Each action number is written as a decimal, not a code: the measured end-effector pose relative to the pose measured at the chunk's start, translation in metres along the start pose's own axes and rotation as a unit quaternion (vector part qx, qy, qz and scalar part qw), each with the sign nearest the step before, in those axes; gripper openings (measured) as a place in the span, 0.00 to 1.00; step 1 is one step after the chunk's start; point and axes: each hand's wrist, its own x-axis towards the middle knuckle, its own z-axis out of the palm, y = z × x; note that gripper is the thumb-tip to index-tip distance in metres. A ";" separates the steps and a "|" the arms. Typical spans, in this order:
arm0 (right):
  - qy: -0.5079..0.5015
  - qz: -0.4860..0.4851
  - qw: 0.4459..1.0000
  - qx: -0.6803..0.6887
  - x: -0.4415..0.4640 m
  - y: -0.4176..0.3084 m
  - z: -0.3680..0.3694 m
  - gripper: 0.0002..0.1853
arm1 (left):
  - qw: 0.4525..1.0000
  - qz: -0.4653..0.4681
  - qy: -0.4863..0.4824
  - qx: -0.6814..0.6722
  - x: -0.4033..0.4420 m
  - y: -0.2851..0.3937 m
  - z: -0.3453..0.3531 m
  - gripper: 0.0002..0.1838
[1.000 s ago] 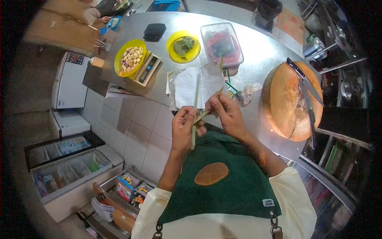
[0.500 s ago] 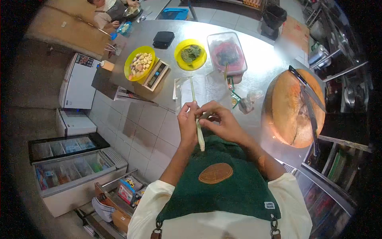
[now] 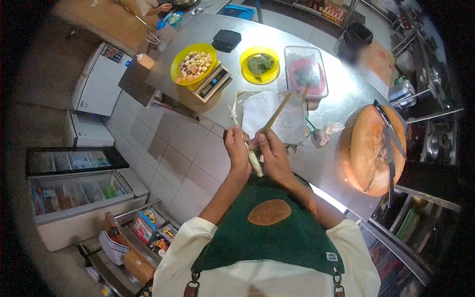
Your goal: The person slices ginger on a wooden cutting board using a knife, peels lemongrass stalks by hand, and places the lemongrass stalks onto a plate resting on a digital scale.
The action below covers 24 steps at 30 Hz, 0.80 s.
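Observation:
My left hand is closed round a pale lemongrass stalk, its thick end pointing down toward the green apron and its thin end sticking up past the fingers. In my right hand is a peeled-off outer leaf of the stalk, pinched near its base and slanting up to the right. Both hands are close together at the table's near edge, just short of an open notebook with handwritten pages. Another stalk lies by the notebook's right side.
Beyond the notebook are a yellow bowl of peeled cloves on a scale, a yellow plate with leaves and a plastic tub. Knives lie on a round chopping board at right. A co-worker's arm shows top left.
My hands have moved apart, and the outer leaf has come away from the lemongrass stalk into my right hand. The view has shifted, so the table items appear further right.

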 end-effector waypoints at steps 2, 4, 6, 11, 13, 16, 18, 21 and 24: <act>-0.010 0.022 1.000 0.011 0.001 -0.004 0.007 0.16 | 1.000 0.025 -0.011 0.012 -0.007 0.006 -0.001 0.13; -0.001 0.047 0.998 0.048 0.004 -0.004 0.013 0.16 | 0.998 0.050 -0.020 0.028 -0.007 0.010 -0.007 0.13; 0.005 0.035 0.999 0.040 0.006 0.012 0.021 0.16 | 0.998 0.053 -0.023 0.009 -0.003 0.010 -0.014 0.14; 0.013 0.044 0.992 0.120 0.000 0.009 0.034 0.14 | 0.997 0.072 0.006 -0.015 -0.006 0.018 -0.030 0.14; -0.010 0.093 0.970 0.223 0.001 0.002 0.037 0.13 | 0.996 0.092 0.002 -0.012 -0.005 0.021 -0.037 0.13; -0.079 0.139 0.977 0.142 0.008 -0.003 0.040 0.12 | 0.981 0.189 0.044 0.021 0.000 0.027 -0.044 0.14; -0.156 0.132 0.973 0.110 0.006 -0.005 0.039 0.12 | 0.965 0.248 0.077 0.029 0.004 0.032 -0.050 0.13; -0.227 0.129 0.963 0.067 0.001 -0.004 0.044 0.12 | 0.974 0.208 0.092 -0.008 0.008 0.038 -0.057 0.13; -0.218 0.160 0.963 -0.005 -0.004 -0.008 0.046 0.11 | 0.978 0.187 0.095 0.017 0.003 0.043 -0.060 0.14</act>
